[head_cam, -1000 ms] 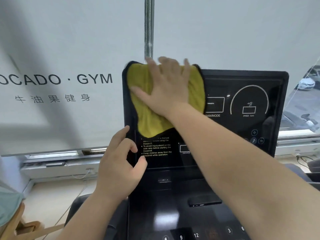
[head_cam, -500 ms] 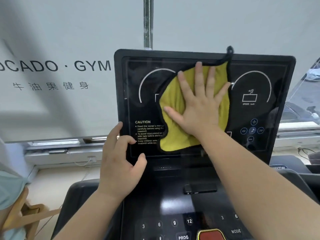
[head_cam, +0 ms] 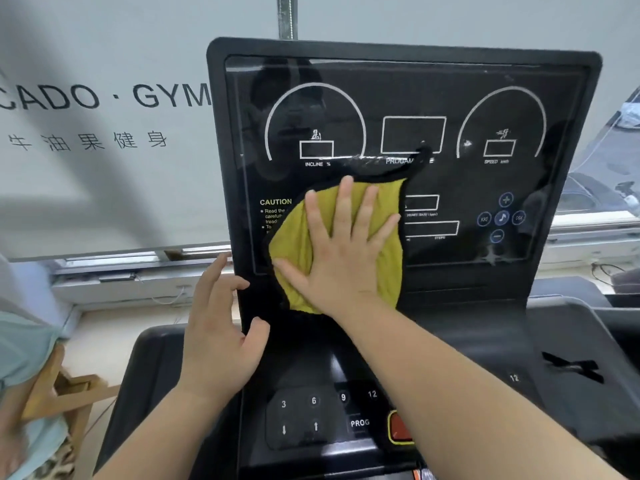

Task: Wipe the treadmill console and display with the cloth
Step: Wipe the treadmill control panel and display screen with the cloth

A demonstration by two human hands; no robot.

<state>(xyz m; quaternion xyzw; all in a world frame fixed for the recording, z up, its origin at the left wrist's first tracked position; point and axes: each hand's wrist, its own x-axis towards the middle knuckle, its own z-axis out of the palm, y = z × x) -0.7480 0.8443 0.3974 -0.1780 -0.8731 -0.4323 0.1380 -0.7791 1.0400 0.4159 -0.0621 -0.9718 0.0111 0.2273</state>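
The black treadmill display (head_cam: 485,81) stands upright in front of me, with white dials and a CAUTION text at its lower left. A yellow cloth (head_cam: 294,244) with a black hem lies flat on the display's lower left part. My right hand (head_cam: 343,247) presses it there with spread fingers, palm on the cloth. My left hand (head_cam: 218,323) grips the display's lower left edge, thumb on the front face. Below lies the console (head_cam: 311,420) with number keys, a PROG key and a red button partly hidden by my right forearm.
A white wall panel with GYM lettering (head_cam: 104,98) fills the left background. A metal pole (head_cam: 286,15) rises behind the display. A window (head_cam: 616,161) is at the right. A wooden stool (head_cam: 69,393) and light cloth sit at the lower left.
My right hand has slid the cloth from the display's upper left across the middle, then down to the lower left. My left hand keeps its hold on the left edge.
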